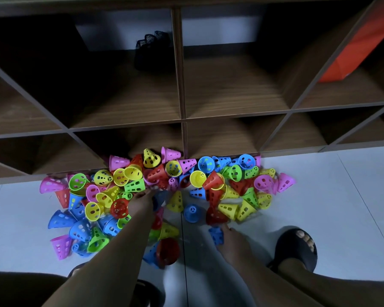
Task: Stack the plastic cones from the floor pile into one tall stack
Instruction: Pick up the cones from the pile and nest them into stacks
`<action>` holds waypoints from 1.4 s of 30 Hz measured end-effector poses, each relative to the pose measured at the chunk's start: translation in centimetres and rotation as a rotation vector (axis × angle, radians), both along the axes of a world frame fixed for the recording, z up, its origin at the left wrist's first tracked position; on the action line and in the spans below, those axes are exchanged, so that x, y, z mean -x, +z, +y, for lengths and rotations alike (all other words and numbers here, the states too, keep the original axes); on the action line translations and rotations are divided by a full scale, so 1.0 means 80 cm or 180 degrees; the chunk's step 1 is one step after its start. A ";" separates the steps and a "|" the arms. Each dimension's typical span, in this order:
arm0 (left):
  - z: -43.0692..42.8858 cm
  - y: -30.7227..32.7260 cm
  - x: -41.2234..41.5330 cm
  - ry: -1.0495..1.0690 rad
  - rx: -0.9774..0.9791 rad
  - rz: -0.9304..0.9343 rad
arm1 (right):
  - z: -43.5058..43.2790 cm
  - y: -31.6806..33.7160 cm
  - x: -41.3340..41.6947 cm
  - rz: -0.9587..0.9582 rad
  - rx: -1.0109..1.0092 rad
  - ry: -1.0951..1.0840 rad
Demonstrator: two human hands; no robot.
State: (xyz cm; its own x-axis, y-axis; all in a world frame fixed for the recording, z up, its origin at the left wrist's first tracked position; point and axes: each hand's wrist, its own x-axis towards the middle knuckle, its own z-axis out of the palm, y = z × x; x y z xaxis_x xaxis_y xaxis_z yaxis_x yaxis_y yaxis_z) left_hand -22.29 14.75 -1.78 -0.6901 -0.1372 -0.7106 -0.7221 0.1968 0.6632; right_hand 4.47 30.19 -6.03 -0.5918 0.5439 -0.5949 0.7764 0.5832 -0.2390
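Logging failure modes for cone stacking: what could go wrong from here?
Left hand is blurred reaching into the loose pile of coloured perforated plastic cones; neighbours may scatter. Cones lie against the brown wooden shelf unit; knocked ones could roll into its bottom compartments.

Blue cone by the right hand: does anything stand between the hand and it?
Nothing visible does. The right hand grips the blue cone, fingers round it, at the near edge of the pile of cones. A red cone lies just beyond it, not in between.
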 end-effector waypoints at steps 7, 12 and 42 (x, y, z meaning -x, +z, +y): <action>0.005 0.020 -0.034 -0.0443 -0.0997 -0.0043 | 0.003 0.000 0.001 0.0199 0.0220 -0.0482; 0.015 0.006 -0.051 -0.0759 -0.0899 -0.0119 | 0.008 -0.003 0.005 0.0614 0.0600 -0.1172; 0.042 -0.056 -0.088 -0.1944 0.0553 -0.0154 | 0.007 0.035 0.104 0.1439 0.3126 -0.3351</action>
State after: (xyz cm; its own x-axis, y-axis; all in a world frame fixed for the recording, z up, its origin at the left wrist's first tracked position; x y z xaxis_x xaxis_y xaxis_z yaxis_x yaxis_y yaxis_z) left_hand -15.27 18.11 -6.22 -0.6481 0.1548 -0.7457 -0.4739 0.6845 0.5540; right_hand -3.85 30.76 -3.25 -0.4238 0.3299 -0.8435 0.4825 -0.7060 -0.5185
